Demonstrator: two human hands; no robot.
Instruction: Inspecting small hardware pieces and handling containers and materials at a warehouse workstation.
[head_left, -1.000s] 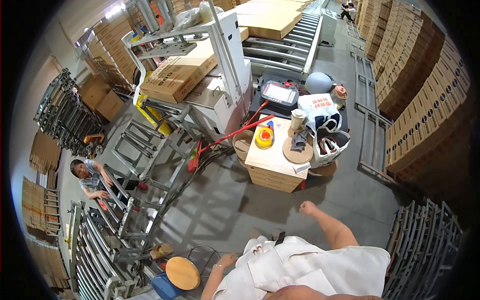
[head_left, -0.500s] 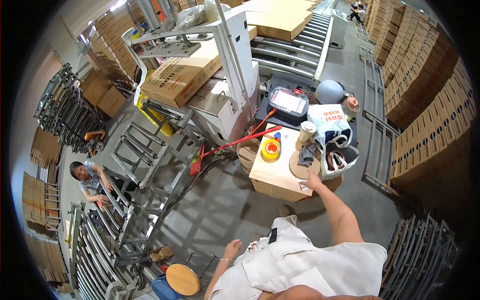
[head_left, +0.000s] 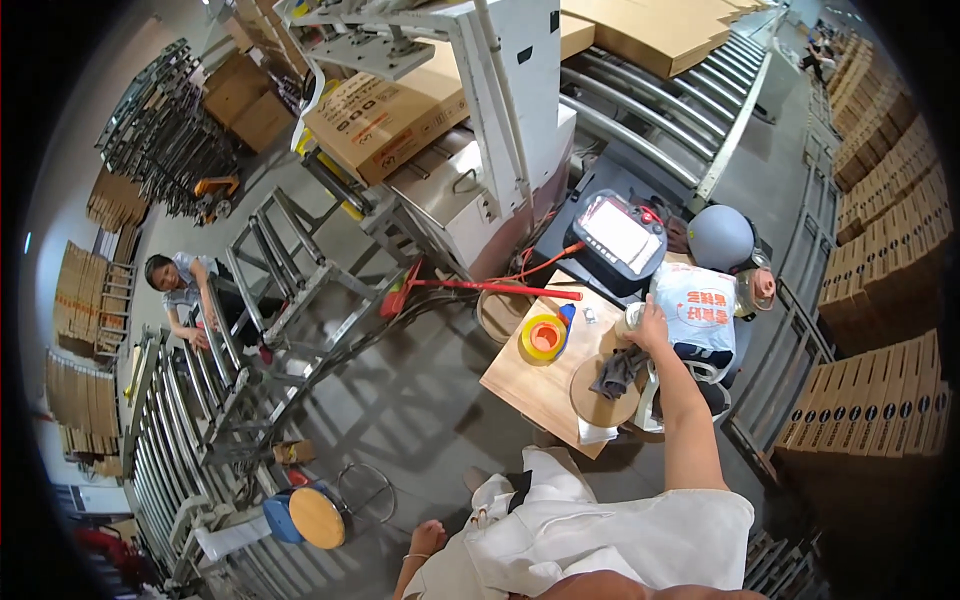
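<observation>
My right hand (head_left: 652, 328) is closed round a pale cup (head_left: 627, 321) at the right side of a small wooden table (head_left: 515, 375); the fingers cover much of the cup. Just below it, a dark grey cloth or glove (head_left: 620, 371) lies on a round brown disc (head_left: 603, 407). A yellow tape roll with an orange centre (head_left: 530, 343) sits farther left on the tabletop. Some folded white paper (head_left: 597, 434) is at the table's near corner. Low beside my body hangs my left hand (head_left: 429, 537), its fingers curled with nothing visible in them.
A white plastic bag (head_left: 700, 315), a grey helmet (head_left: 720, 237) and a handheld control panel (head_left: 615, 238) stand beyond the table. A red broom handle (head_left: 500, 289) reaches over its left edge. A round stool (head_left: 317, 518) and roller frames are at left, near a crouching person (head_left: 185, 290).
My right hand has moved from the table's near edge, by the white paper, up to the cup and taken hold of it. The whole view has shifted and turned.
</observation>
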